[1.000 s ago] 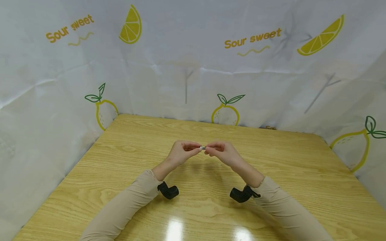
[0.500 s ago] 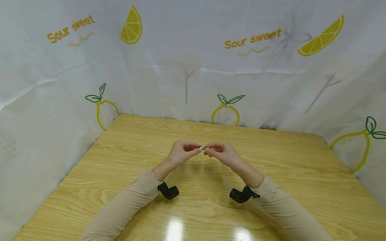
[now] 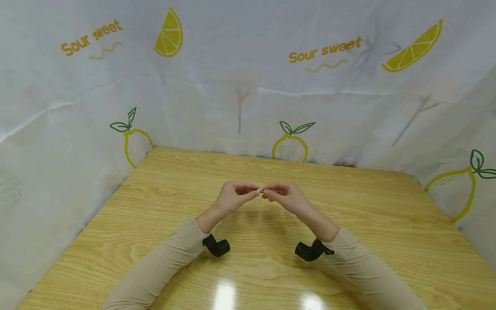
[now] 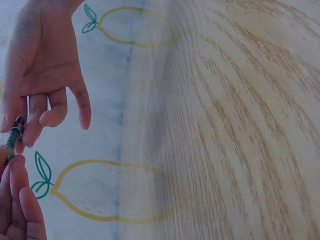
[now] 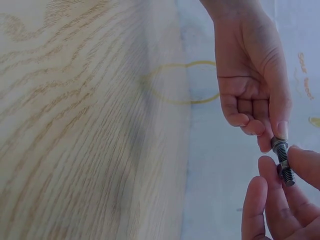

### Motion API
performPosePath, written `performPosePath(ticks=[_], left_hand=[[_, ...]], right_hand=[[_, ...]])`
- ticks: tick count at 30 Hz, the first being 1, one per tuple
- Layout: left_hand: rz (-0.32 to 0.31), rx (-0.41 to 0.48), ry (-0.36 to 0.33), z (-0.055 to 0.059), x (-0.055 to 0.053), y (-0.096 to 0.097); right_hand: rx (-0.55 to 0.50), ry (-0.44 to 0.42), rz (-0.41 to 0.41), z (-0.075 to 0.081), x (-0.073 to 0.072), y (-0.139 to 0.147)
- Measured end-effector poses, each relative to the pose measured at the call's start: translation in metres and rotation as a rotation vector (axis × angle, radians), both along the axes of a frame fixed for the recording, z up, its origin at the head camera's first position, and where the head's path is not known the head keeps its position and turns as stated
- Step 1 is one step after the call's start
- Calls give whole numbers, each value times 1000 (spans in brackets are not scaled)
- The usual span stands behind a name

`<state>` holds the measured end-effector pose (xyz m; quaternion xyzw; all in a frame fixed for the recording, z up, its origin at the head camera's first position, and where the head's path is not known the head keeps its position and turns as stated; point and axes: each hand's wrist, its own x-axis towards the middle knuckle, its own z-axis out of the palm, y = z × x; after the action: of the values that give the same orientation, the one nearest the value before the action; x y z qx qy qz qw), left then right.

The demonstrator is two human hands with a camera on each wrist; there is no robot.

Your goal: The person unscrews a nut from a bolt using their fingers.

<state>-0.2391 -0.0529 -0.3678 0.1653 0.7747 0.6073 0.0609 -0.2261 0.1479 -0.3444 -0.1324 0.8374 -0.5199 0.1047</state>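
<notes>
My left grip (image 3: 234, 196) is clamped on the head end of a small metal bolt (image 5: 283, 155), pinched between thumb and fingertips. My right grip (image 3: 288, 198) is together on the nut (image 5: 283, 166), the thumb to one side and a fingertip to the other; how hard they press, I cannot tell. The nut encircles the bolt like a collar, with the shaft passing through it: thread shows between nut and head, and the threaded tip pokes out beyond, on my right grip's side. I have the bolt up off the table (image 3: 248, 267), roughly midway between its left and right edges and short of its far edge. A beige sleeve (image 3: 155, 267) covers my left forearm, and a matching sleeve (image 3: 377, 267) my right. At each cuff sits a black mount (image 3: 216, 246), bent inward over the wood. Along the far edge of the table, and down both side edges, hangs a pale cloth (image 3: 217, 103) printed with yellow lemons, lemon slices and the words "Sour sweet".
</notes>
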Motion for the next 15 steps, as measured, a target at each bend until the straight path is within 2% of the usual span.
performPosePath(ticks=[8, 15], left_hand=[[3, -2, 13, 0, 0, 0], [15, 12, 4, 1, 1, 0]], right_hand=[[-38, 10, -2, 1, 2, 0], [3, 5, 1, -1, 0, 0]])
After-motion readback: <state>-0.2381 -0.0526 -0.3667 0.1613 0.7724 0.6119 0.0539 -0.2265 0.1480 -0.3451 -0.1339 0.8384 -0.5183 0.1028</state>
